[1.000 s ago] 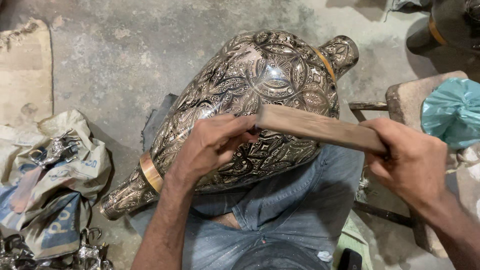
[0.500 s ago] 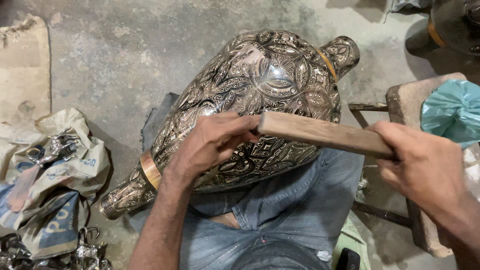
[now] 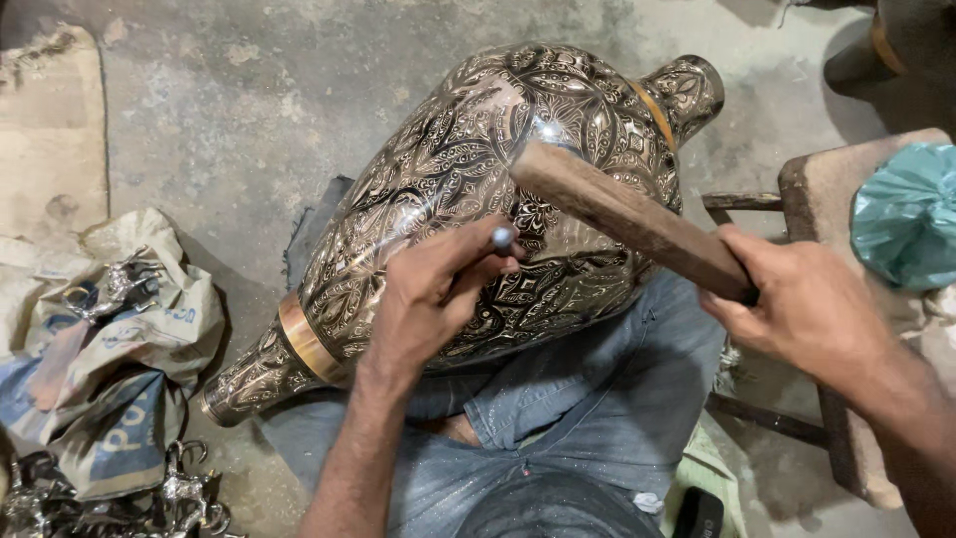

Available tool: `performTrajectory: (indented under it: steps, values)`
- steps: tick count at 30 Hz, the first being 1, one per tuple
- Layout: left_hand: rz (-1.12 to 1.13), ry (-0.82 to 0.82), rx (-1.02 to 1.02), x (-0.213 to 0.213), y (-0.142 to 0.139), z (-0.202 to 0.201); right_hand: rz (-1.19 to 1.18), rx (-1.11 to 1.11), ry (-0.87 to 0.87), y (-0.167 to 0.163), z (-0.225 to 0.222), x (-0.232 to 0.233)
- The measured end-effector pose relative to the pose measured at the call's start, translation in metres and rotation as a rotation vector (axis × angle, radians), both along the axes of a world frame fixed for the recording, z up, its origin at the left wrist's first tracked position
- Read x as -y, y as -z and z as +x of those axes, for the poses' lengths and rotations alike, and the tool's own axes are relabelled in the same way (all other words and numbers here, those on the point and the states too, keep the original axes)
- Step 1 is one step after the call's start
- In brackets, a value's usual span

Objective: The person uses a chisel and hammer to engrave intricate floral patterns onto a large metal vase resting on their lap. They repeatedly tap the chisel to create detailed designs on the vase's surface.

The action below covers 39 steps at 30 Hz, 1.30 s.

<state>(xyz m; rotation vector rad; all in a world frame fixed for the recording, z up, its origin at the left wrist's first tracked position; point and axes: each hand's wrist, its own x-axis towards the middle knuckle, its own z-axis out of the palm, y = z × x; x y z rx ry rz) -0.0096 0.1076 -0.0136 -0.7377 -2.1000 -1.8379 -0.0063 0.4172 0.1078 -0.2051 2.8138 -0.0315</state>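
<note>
A large engraved metal vase (image 3: 468,169) with black and silver floral patterns and brass bands lies on its side across my lap. My left hand (image 3: 428,294) rests on its belly and pinches a small metal chisel (image 3: 501,239), whose round top points up. My right hand (image 3: 802,304) grips a wooden stick (image 3: 627,214) by its lower end. The stick's far end is raised over the vase, just above and right of the chisel's top.
A crumpled printed sack (image 3: 110,349) with small metal pieces lies at the left on the concrete floor. A wooden stool (image 3: 827,209) carrying a teal plastic bag (image 3: 911,214) stands at the right. A flat cardboard piece (image 3: 50,139) sits at the far left.
The stick was lying low against the chisel and my left hand; it has now swung up and away, with its far end raised. The chisel's top is now exposed.
</note>
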Motion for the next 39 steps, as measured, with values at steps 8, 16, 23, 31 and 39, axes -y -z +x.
performTrajectory:
  steps: [8, 16, 23, 31, 39]
  values:
    - [-0.095, -0.151, 0.032, -0.016, 0.011, 0.012, 0.218, 0.041, -0.044, -0.004, -0.013, 0.012]
    - [-0.129, -0.11, 0.009, -0.015, 0.017, 0.005, -0.003, -0.172, -0.251, -0.013, -0.017, 0.013]
    - [-0.126, -0.08, 0.032, -0.013, 0.011, 0.003, -0.021, -0.311, -0.285, -0.021, -0.016, 0.02]
    - [-0.146, -0.061, 0.063, -0.012, 0.006, -0.001, -0.011, -0.266, -0.253, -0.014, -0.014, 0.019]
    - [-0.163, -0.042, -0.093, -0.008, 0.012, -0.005, -0.266, -0.339, -0.287, -0.001, -0.013, 0.02]
